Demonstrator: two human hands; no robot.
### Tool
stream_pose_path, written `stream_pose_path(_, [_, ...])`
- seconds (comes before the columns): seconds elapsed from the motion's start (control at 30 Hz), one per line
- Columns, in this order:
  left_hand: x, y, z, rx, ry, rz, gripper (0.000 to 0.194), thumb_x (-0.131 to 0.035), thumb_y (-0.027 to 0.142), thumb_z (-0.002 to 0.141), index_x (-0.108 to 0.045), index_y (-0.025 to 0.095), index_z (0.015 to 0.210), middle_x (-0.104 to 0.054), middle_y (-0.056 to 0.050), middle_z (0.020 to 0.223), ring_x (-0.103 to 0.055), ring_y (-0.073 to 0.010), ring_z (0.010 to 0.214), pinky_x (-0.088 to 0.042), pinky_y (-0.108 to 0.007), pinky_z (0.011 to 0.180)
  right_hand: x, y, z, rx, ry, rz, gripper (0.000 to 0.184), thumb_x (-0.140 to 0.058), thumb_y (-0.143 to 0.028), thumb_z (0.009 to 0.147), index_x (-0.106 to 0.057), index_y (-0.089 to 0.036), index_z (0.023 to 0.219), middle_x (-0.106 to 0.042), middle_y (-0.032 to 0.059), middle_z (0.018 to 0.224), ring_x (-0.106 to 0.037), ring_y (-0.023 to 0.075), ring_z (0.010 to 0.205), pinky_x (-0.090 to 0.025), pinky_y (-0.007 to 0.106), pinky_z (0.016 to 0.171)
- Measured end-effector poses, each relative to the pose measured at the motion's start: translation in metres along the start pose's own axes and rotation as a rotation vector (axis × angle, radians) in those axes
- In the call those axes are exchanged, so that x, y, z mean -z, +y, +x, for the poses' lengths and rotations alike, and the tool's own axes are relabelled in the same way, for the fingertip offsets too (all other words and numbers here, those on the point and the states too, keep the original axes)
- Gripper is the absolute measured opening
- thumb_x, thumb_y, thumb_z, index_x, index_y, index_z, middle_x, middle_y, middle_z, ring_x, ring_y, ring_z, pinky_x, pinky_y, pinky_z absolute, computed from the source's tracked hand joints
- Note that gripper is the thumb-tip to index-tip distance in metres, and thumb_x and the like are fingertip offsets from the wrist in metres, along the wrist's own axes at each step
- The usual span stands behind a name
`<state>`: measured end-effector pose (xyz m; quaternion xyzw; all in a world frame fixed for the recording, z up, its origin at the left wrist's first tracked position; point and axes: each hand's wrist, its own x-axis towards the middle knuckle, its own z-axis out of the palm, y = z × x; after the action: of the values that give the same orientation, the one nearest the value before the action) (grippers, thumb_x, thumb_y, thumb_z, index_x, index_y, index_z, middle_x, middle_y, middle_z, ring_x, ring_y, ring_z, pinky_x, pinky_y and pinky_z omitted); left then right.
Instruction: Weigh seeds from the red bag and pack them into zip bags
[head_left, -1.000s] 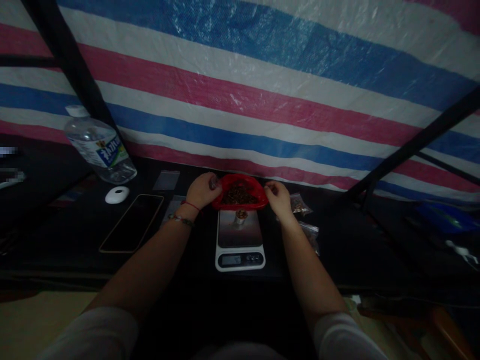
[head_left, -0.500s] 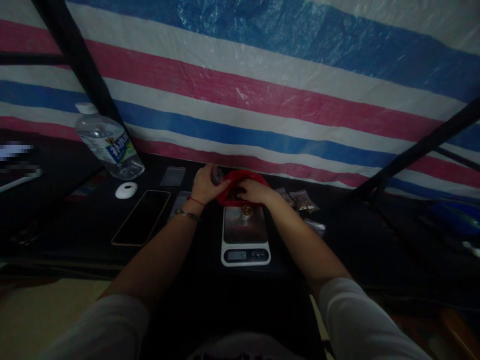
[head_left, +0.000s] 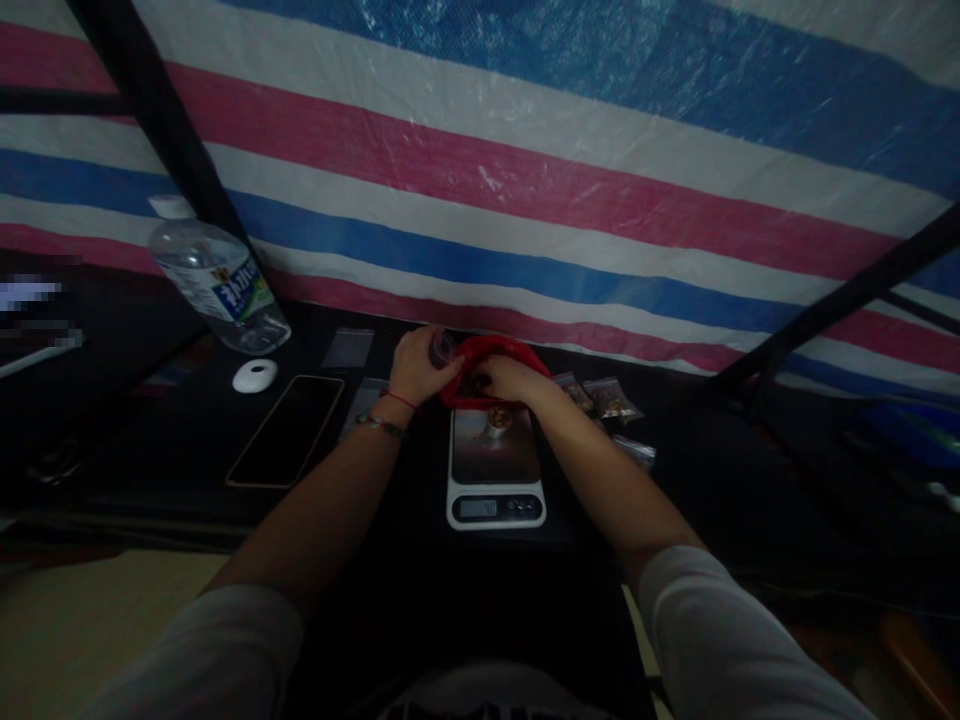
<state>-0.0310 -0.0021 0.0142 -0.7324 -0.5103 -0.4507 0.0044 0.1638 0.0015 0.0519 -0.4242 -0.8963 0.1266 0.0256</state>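
Observation:
My left hand is closed around a small dark round container, its thumb against the left edge of a red plastic bag. Inside the bag's opening, my right hand reaches down with fingers curled among dark contents. The fingertips are partly hidden, and what they pinch cannot be made out. Just below the bag, a white kitchen scale has its display lit. On its metal plate stands a small white cup filled with brownish pieces.
Several small filled zip bags lie right of my right forearm. To the left are flat clear bags, a phone, a white oval case and a large plastic bottle. A striped tarp hangs behind the black table.
The view has shifted slightly. My right hand has moved a little within the red bag, while my left hand keeps the container and has turned it slightly.

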Motion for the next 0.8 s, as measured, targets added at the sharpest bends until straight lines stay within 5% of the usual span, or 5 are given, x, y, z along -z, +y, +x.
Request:
stream_pose_path(0.17, [-0.001, -0.002, 0.0, 0.019, 0.012, 0.009, 0.049, -0.064, 0.048, 0.07, -0.056, 0.017, 0.106, -0.064, -0.01, 0.104, -0.058, -0.0275, 0.097, -0.045, -0.041, 0.089, 0.009, 0.002, -0.037, 0.055, 0.318, 0.227, 0.026, -0.049, -0.027, 0.091, -0.067, -0.018, 0.108, -0.068, 0.0082, 0.11, -0.06, 0.0199, 0.107, -0.044, 0.037, 0.096])
stream_pose_path(0.37, [-0.001, 0.001, 0.0, 0.013, -0.011, -0.012, 0.042, -0.062, 0.044, 0.071, -0.057, 0.018, 0.104, -0.064, -0.008, 0.102, -0.058, -0.0258, 0.097, -0.045, -0.039, 0.089, -0.005, -0.011, -0.093, 0.099, 0.201, 0.39, 0.062, -0.078, -0.032, 0.066, -0.057, -0.024, 0.124, -0.062, 0.0077, 0.123, -0.057, 0.024, 0.113, -0.045, 0.041, 0.098])
stream_pose_path(0.8, [-0.001, 0.0, 0.001, 0.06, -0.066, -0.02, 0.04, -0.058, 0.044, 0.074, -0.058, 0.017, 0.103, -0.064, -0.008, 0.1, -0.058, -0.0246, 0.095, -0.044, -0.039, 0.088, -0.01, -0.003, -0.106, -0.015, 0.586, 0.469, 0.047, -0.069, -0.022, 0.07, -0.058, -0.022, 0.116, -0.063, 0.0072, 0.116, -0.06, 0.0221, 0.107, -0.046, 0.04, 0.096])
